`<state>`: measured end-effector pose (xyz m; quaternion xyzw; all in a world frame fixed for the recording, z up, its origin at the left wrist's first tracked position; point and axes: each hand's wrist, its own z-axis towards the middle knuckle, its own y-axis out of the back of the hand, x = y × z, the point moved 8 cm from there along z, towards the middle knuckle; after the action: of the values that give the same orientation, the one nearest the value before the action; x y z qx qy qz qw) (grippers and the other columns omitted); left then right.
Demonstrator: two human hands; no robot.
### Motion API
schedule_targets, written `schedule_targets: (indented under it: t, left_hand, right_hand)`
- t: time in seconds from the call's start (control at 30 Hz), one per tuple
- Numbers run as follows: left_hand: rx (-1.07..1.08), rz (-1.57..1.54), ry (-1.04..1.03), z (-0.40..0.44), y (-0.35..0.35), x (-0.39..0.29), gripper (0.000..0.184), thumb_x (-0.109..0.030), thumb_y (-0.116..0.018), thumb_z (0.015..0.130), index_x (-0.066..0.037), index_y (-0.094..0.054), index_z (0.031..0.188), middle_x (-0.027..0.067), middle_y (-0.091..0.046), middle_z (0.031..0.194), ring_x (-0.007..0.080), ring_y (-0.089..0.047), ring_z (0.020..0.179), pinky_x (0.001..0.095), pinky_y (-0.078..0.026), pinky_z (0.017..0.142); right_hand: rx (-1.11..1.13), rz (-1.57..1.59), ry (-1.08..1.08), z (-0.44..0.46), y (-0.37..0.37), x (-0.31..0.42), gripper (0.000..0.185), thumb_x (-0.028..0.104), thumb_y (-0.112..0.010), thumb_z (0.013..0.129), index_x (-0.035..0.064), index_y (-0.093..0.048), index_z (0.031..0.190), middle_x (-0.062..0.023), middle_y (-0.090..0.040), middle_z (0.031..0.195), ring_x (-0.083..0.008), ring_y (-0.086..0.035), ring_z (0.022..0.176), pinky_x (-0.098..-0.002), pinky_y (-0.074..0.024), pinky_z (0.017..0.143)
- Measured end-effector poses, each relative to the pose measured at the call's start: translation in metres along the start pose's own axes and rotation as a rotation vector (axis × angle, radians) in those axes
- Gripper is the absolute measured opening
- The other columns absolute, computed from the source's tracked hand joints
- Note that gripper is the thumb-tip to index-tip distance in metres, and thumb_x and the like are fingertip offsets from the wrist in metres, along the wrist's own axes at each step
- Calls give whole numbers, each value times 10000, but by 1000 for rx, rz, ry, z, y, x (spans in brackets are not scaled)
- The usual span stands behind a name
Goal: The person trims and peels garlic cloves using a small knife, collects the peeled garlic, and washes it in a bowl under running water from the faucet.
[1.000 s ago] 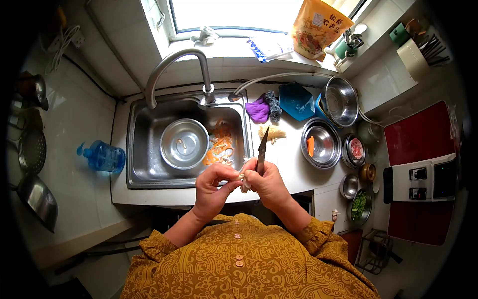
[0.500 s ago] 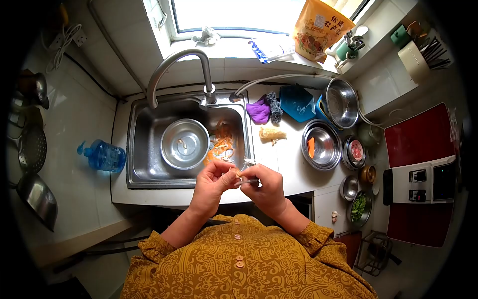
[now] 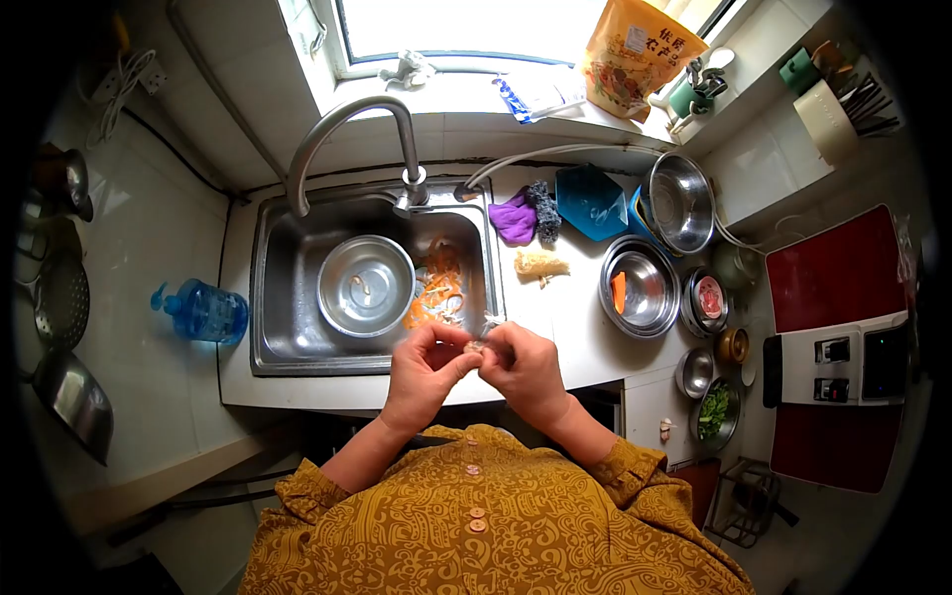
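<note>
Just in front of the sink's near edge, my left hand [image 3: 421, 372] pinches a small pale clove [image 3: 474, 347], which looks like garlic. Against it, my right hand [image 3: 526, 367] is closed; the knife seen in it earlier is mostly hidden by the fingers. Beyond them, a metal bowl [image 3: 367, 286] with a small pale piece in it stands in the sink [image 3: 288, 238]. Orange peelings [image 3: 441, 288] lie in the sink to the right of that bowl. White scraps [image 3: 493, 322] rest at the sink's right edge, near my right hand.
A faucet [image 3: 409, 149] arches over the sink. Right of it lie a purple cloth [image 3: 514, 220], a blue container [image 3: 591, 201] and a yellowish piece [image 3: 540, 263]. Further right are a bowl with a carrot piece [image 3: 619, 293], greens [image 3: 714, 410] and garlic cloves [image 3: 666, 428]. A blue bottle [image 3: 210, 312] stands left.
The knife blade, upright a second ago, has swung down and is now mostly out of sight behind my right fingers. Both hands remain together around the clove.
</note>
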<state>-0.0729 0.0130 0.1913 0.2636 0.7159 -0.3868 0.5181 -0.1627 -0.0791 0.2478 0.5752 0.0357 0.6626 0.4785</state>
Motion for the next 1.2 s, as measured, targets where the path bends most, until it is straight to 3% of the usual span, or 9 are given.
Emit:
schedule_targets:
  t: [0.17, 0.27, 0.4, 0.53, 0.63, 0.73, 1.07, 1.17, 1.2]
  left_hand:
    - [18, -35, 35, 2, -4, -3, 230, -9, -674, 817, 0, -537, 1002, 82, -642, 952, 122, -633, 872, 255, -525, 790]
    - [81, -76, 39, 5, -6, -1, 222, -51, -661, 837, -8, -542, 1019, 84, -641, 959, 130, -633, 861, 265, -528, 779]
    - [67, -375, 283, 6, -6, 14, 194, -106, -627, 871, -32, -548, 1031, 78, -636, 949, 153, -638, 849, 280, -533, 760]
    - [-17, -512, 352, 8, 0, 26, 183, -110, -609, 883, -53, -534, 1039, 79, -631, 953, 167, -643, 861, 287, -539, 756]
    - [-73, -504, 309, 12, 5, 22, 166, -133, -595, 898, -56, -519, 1024, 82, -629, 988, 163, -634, 874, 286, -528, 790]
    - [-102, -462, 273, 13, 8, 26, 153, -110, -602, 891, -65, -511, 1006, 66, -617, 978, 148, -620, 891, 282, -531, 787]
    - [-170, -373, 199, 17, 12, 23, 152, -63, -602, 877, -59, -506, 995, 59, -613, 972, 138, -617, 891, 297, -536, 791]
    - [-70, -394, 222, 18, 4, 21, 159, -82, -606, 878, -55, -513, 1004, 61, -617, 968, 139, -624, 873, 300, -538, 795]
    - [-71, -394, 223, 19, 5, 21, 159, -82, -606, 878, -55, -513, 1004, 61, -617, 968, 139, -624, 873, 300, -538, 795]
  right_hand:
    - [125, 569, -596, -15, -22, -44, 120, 65, -630, 787, 41, -525, 734, 46, -457, 575, -31, -402, 527, -217, -350, 468]
    - [130, 679, -632, -16, -29, -51, 132, 92, -618, 814, 36, -528, 736, 62, -454, 609, -15, -391, 553, -199, -336, 477]
    - [88, 876, -693, -9, -30, -50, 145, 113, -628, 826, 22, -542, 752, 36, -518, 656, -31, -451, 582, -225, -379, 490]
    - [102, 703, -572, -2, -23, -44, 130, 100, -631, 822, 6, -554, 776, -8, -553, 670, -64, -518, 596, -258, -425, 509]
    - [236, 255, -359, 10, -14, -27, 99, 78, -632, 812, -1, -572, 810, -67, -565, 662, -129, -571, 590, -280, -451, 526]
    - [98, 141, -180, 17, -7, -19, 113, 57, -670, 766, 12, -593, 834, -112, -585, 692, -218, -577, 566, -302, -460, 523]
    - [59, 128, -68, 22, -7, -20, 117, 25, -666, 729, 21, -592, 819, -95, -587, 700, -200, -578, 560, -292, -467, 521]
    - [59, 161, -115, 21, -7, -24, 98, 21, -649, 736, 20, -564, 785, -70, -567, 667, -146, -544, 533, -274, -443, 498]
    - [84, 260, -270, 20, -9, -34, 94, 19, -637, 741, 17, -547, 770, -54, -550, 650, -117, -518, 532, -264, -427, 490]
